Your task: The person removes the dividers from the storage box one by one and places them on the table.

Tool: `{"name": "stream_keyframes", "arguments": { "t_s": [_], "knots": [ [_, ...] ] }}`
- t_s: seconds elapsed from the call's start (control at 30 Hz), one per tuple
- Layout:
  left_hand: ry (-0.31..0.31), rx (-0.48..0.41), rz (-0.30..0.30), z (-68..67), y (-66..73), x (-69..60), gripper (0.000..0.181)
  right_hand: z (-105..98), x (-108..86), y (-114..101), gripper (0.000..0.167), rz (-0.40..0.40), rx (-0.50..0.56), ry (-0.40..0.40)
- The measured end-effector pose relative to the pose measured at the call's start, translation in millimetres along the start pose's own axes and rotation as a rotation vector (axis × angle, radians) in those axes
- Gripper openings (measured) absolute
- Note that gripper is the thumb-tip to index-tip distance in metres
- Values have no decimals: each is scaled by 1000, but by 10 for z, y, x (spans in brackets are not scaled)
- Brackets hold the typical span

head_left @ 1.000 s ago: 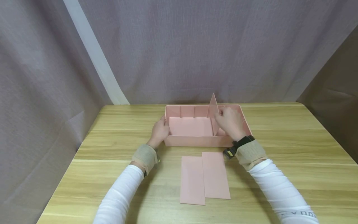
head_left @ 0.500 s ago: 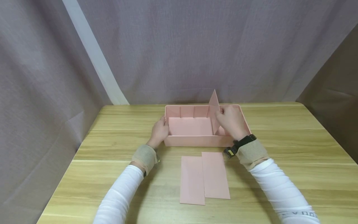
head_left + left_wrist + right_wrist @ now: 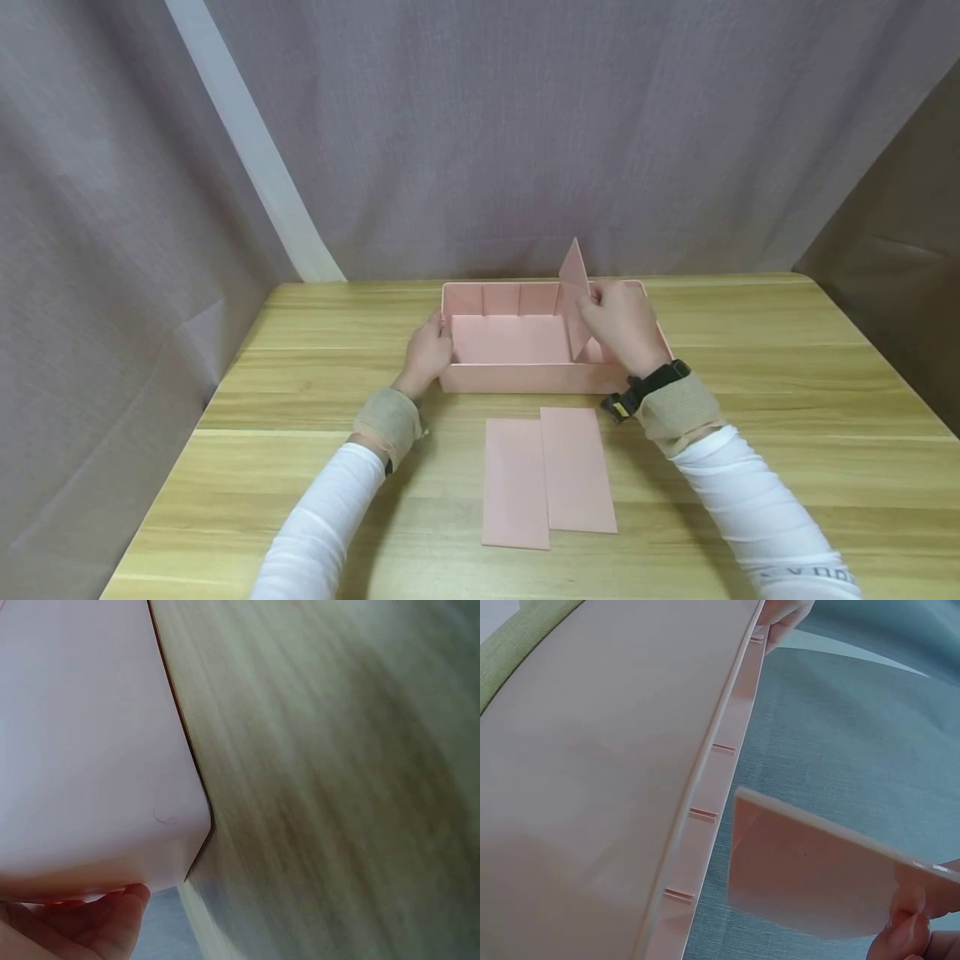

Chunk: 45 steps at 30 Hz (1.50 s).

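A shallow pink box [image 3: 525, 379] with slotted inner walls stands at the back of the table. My left hand [image 3: 429, 348] grips its left end, the fingers against the end wall; the left wrist view has these fingers [image 3: 112, 915] below the box's corner. In my right hand [image 3: 621, 321] a thin pink divider panel [image 3: 573, 287] is pinched between thumb and fingers. The panel stands upright and slightly tilted inside the box, right of the middle, its far end poking above the back rim. Whether its lower edge touches the box floor, I cannot tell.
Two flat pink panels, a left one [image 3: 515, 483] and a right one [image 3: 577, 471], lie side by side on the wooden table [image 3: 300, 392] in front of the box. A grey curtain [image 3: 487, 142] hangs directly behind the table.
The divider panel's far end has risen slightly, and my right hand has shifted a little to the right with it. The left hand and the flat panels have stayed put.
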<state>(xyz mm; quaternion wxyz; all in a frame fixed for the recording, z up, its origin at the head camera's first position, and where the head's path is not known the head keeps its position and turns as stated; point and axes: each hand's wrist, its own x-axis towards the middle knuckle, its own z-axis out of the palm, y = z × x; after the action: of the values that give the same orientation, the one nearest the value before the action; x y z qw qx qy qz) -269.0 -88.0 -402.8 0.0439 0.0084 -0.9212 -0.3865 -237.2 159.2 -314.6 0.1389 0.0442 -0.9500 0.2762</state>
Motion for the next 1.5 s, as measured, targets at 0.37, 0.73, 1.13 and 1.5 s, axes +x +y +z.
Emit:
{"name": "stream_keyframes", "arguments": {
  "t_s": [0.37, 0.73, 1.13, 1.5],
  "knots": [
    [4, -7, -3, -3, -4, 3, 37, -17, -42, -4, 32, 16, 37, -10],
    [3, -9, -3, -3, -14, 4, 37, -27, -88, 42, 29, -17, 24, 18],
    [-5, -31, -22, 3, -8, 12, 39, -41, -146, 71, 28, -100, 15, 104],
    [-12, -27, -36, 12, -13, 26, 41, -57, -228, 89, 29, -49, 45, 42]
  ]
}}
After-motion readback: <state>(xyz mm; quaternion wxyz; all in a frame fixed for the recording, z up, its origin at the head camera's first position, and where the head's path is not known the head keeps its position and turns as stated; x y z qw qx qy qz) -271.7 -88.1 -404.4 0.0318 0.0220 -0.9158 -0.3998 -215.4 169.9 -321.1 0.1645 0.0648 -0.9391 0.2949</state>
